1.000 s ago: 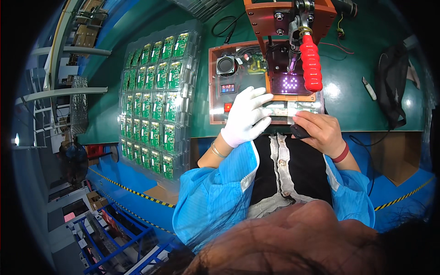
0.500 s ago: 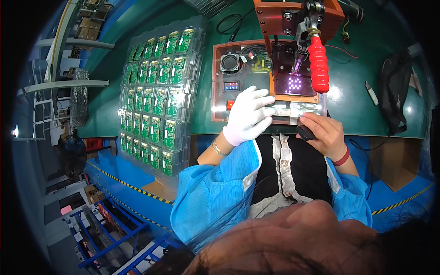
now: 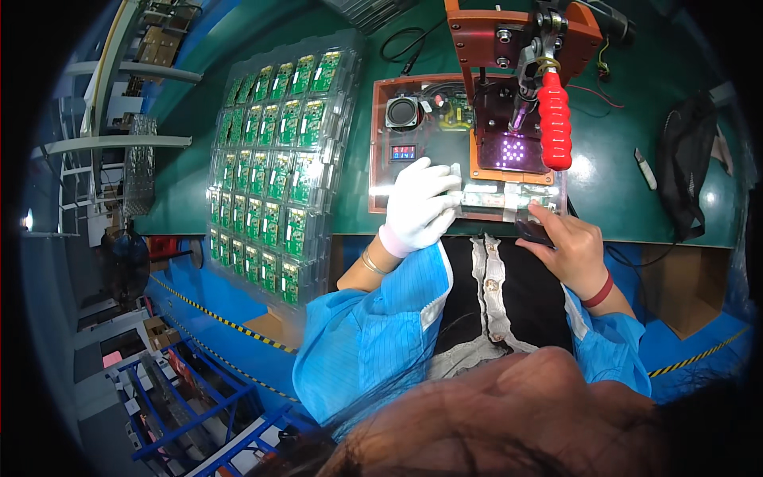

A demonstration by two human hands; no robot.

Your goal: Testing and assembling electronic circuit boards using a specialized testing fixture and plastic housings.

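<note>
My left hand [image 3: 419, 207], in a white glove, rests over the front left of a clear-topped box [image 3: 382, 171]. Its fingers are bent and drawn together; a small pale piece [image 3: 455, 175] shows beside the fingertips, and what they hold, if anything, is hidden. My bare right hand [image 3: 574, 246] grips a black rounded object [image 3: 534, 231] between thumb and fingers at the box's front edge. Its index fingertip lies by a strip of clear and white tape-like material [image 3: 509, 199] along the box front. Above stands an orange press fixture [image 3: 509, 36] with a red ribbed handle [image 3: 554, 119] and lit purple dots.
Left of the box, a clear plastic tray [image 3: 338, 151] holds rows of green circuit boards [image 3: 296, 230]. A small digital meter [image 3: 403, 153] and a round speaker [image 3: 403, 113] sit in the box. At right lie a utility knife [image 3: 645, 168] and a black pouch [image 3: 685, 159].
My left hand's spread fingers have drawn together, and the hand has shifted slightly left. My right index finger has pulled down and right along the strip. The meter reading has changed.
</note>
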